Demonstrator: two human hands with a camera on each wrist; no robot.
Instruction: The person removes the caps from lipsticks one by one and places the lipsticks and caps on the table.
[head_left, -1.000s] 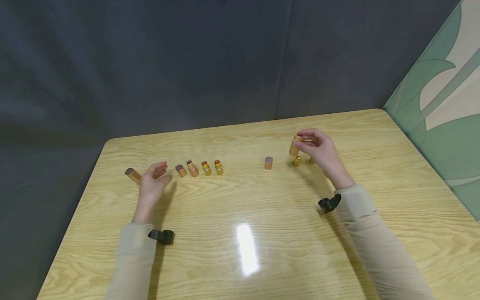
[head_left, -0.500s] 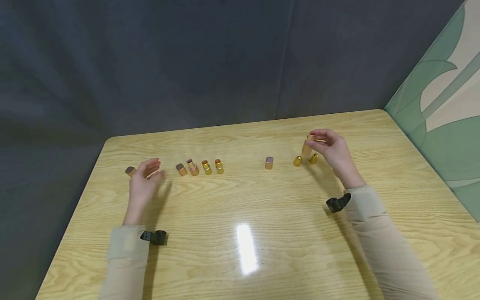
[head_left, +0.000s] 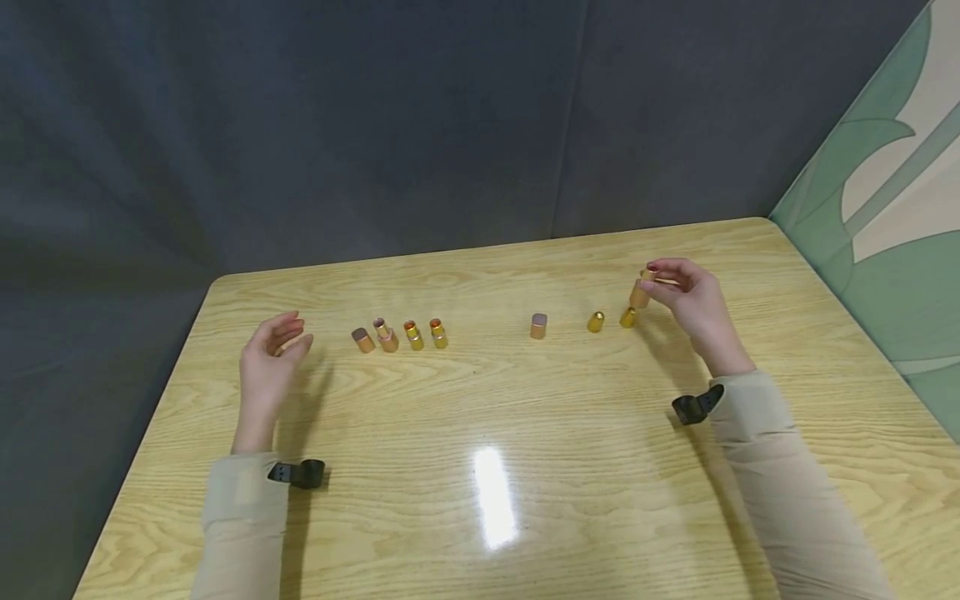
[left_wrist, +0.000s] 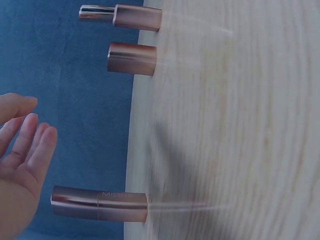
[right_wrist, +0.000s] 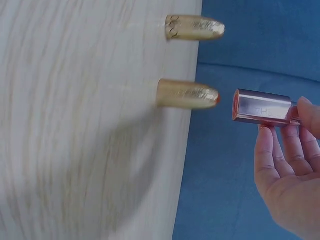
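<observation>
My right hand pinches the narrow upper end of an uncapped rose-gold lipstick, its wide base pointing down. It is held off the table, above a bullet-shaped gold lipstick cap; a second gold cap stands to its left in the head view. My left hand hovers at the table's left with loosely bent fingers and holds nothing. Beside it in the left wrist view, a closed rose-gold lipstick stands upright; the hand hides it in the head view.
Right of my left hand stand a rose-gold cap, an uncapped rose-gold lipstick and two uncapped gold lipsticks. Another rose-gold cap is near mid-table. A dark curtain hangs behind the wooden table.
My right hand has carried the lipstick rightward, from by the left gold cap to above the right one. My left hand has drifted left, now covering the closed lipstick in the head view.
</observation>
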